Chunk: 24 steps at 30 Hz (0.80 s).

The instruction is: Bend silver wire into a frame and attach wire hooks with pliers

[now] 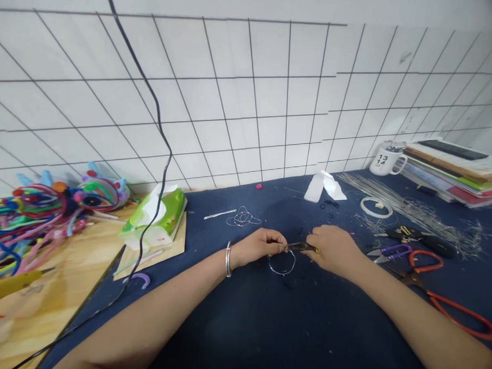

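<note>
In the middle of the dark blue table cover, my left hand [261,243] pinches a thin silvery wire ring [283,272] at its top, and the loop hangs below the fingers. My right hand [336,251] is closed round a pair of pliers [301,247] with a bit of yellow handle showing. The dark jaws point left and meet the wire by my left fingertips; whether they clamp it I cannot tell. Behind my left hand lie a tangled loop of wire [243,218] and a short bundle of straight wire [220,214].
Right of my right arm lie red-handled scissors [459,311], purple snips [391,252], black-handled pliers [436,245] and loose wires [410,212]. A white mug [386,160] stands behind. To the left are a tissue pack [153,221], a black cable [159,123] and colourful pipe-cleaner figures [46,201].
</note>
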Each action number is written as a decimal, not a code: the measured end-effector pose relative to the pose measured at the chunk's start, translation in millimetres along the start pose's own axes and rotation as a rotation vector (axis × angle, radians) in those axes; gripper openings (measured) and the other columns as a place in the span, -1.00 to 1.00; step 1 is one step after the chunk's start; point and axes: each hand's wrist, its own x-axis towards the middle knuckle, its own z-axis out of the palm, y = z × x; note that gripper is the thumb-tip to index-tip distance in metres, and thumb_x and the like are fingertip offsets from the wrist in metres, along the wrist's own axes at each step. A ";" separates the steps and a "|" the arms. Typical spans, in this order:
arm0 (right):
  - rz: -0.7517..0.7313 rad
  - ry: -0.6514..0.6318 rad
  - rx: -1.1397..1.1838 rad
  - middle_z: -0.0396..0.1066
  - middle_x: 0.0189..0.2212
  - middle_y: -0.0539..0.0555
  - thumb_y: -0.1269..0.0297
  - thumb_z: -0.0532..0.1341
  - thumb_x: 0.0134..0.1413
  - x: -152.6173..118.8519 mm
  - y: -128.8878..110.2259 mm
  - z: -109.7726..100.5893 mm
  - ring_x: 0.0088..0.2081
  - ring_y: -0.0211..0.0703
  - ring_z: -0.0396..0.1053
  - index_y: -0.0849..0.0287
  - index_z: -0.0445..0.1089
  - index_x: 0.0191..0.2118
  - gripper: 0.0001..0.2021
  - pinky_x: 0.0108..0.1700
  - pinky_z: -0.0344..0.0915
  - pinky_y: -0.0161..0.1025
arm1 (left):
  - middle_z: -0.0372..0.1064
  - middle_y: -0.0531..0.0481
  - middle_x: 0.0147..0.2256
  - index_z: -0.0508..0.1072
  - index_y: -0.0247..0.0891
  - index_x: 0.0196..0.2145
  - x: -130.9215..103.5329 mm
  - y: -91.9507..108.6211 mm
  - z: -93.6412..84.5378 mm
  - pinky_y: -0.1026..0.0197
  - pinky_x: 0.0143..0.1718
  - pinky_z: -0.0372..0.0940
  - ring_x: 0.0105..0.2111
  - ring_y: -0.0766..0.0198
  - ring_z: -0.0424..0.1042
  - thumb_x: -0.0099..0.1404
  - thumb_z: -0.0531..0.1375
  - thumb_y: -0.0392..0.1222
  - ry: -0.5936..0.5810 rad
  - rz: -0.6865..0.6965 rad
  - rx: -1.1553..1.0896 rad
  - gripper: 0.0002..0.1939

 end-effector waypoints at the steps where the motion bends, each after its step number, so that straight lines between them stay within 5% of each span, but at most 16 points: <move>1: -0.001 0.003 -0.001 0.28 -0.48 0.03 0.07 0.02 0.07 0.1 -0.3 -0.5 -0.37 -0.18 0.22 0.14 0.30 -0.45 -0.73 -0.36 0.01 -0.25 | 0.17 0.08 -0.54 0.39 -0.37 -0.38 -0.1 0.1 0.4 0.36 -0.52 0.00 -0.57 0.46 0.04 0.14 0.10 -0.18 0.005 0.000 0.003 -0.82; 24: 0.077 -0.036 0.008 0.32 -0.47 0.03 0.07 -0.03 0.08 -0.1 -4.4 7.7 -0.37 -0.17 0.29 0.12 0.31 -0.42 -0.71 -0.41 0.04 -0.28 | 0.16 0.11 -0.56 0.39 -0.35 -0.39 1.5 -0.5 4.7 0.38 -0.55 -0.01 -0.59 0.47 0.04 0.13 0.10 -0.18 0.110 0.000 0.071 -0.83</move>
